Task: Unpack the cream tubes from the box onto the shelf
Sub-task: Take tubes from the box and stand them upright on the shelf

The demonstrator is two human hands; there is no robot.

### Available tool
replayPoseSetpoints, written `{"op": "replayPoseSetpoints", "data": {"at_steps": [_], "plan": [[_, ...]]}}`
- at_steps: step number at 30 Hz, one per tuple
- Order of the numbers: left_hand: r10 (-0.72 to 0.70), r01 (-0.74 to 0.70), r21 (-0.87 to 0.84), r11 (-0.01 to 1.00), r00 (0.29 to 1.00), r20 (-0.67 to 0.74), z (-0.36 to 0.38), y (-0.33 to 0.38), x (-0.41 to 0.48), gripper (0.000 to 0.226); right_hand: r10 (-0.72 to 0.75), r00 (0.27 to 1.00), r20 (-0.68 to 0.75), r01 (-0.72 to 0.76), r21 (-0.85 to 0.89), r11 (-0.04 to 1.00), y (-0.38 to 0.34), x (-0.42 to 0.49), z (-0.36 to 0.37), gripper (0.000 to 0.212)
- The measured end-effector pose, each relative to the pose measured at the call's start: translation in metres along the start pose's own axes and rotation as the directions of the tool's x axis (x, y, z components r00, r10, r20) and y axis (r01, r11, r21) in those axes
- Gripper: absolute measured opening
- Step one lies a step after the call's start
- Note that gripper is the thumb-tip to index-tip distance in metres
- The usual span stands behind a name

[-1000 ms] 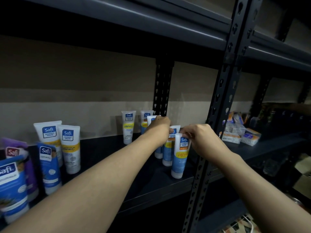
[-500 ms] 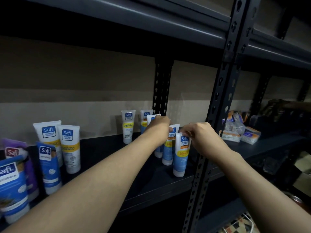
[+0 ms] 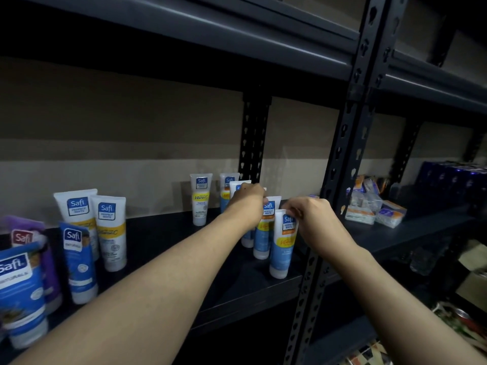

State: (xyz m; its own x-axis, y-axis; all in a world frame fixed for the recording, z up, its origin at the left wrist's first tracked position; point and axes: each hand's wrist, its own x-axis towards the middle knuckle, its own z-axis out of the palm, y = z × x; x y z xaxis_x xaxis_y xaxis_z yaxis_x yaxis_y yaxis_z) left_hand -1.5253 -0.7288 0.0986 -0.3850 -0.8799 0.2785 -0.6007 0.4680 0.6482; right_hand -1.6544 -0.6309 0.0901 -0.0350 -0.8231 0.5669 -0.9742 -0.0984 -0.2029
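Several white and blue Safi cream tubes stand cap-down on the dark shelf (image 3: 163, 241). My right hand (image 3: 313, 222) pinches the top of the front blue tube (image 3: 282, 246) near the shelf's front edge. My left hand (image 3: 246, 204) is curled over the tops of two tubes behind it, one of them a blue and white tube (image 3: 264, 233). A white Vitamin C tube (image 3: 200, 198) stands free by the back wall. The box is not in view.
More Safi tubes (image 3: 108, 233) and blue Naturals tubes (image 3: 79, 262) stand at the left. A black perforated upright post (image 3: 340, 164) rises just right of my right hand. Small packets (image 3: 374, 209) lie on the neighbouring shelf bay at right.
Both hands have stayed on the tube tops; the front tube has barely shifted. The view has shifted slightly.
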Motion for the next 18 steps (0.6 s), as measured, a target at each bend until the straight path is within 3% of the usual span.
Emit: {"op": "replayPoseSetpoints", "data": {"at_steps": [6,13,16,18], "plan": [[-0.211,0.217,-0.168,0.962,0.976,0.053,0.005,0.004,0.01,0.017,-0.004,0.998,0.057,0.007,-0.059,0.998,-0.002,0.0,-0.003,0.019],[-0.157,0.16,-0.083,0.984,0.987,0.044,0.001,0.003,0.01,0.021,-0.011,0.997,0.08,0.017,-0.067,0.998,-0.004,0.001,-0.006,0.021],[-0.002,0.002,0.027,1.0,1.0,0.0,-0.001,0.003,0.0,0.024,-0.015,0.997,0.081,0.021,-0.069,0.997,-0.002,0.002,-0.004,0.02],[0.021,-0.021,0.009,1.0,1.0,-0.008,-0.005,0.001,-0.006,0.025,-0.022,0.996,0.09,0.028,-0.074,0.997,-0.002,0.002,-0.005,0.022]]}}
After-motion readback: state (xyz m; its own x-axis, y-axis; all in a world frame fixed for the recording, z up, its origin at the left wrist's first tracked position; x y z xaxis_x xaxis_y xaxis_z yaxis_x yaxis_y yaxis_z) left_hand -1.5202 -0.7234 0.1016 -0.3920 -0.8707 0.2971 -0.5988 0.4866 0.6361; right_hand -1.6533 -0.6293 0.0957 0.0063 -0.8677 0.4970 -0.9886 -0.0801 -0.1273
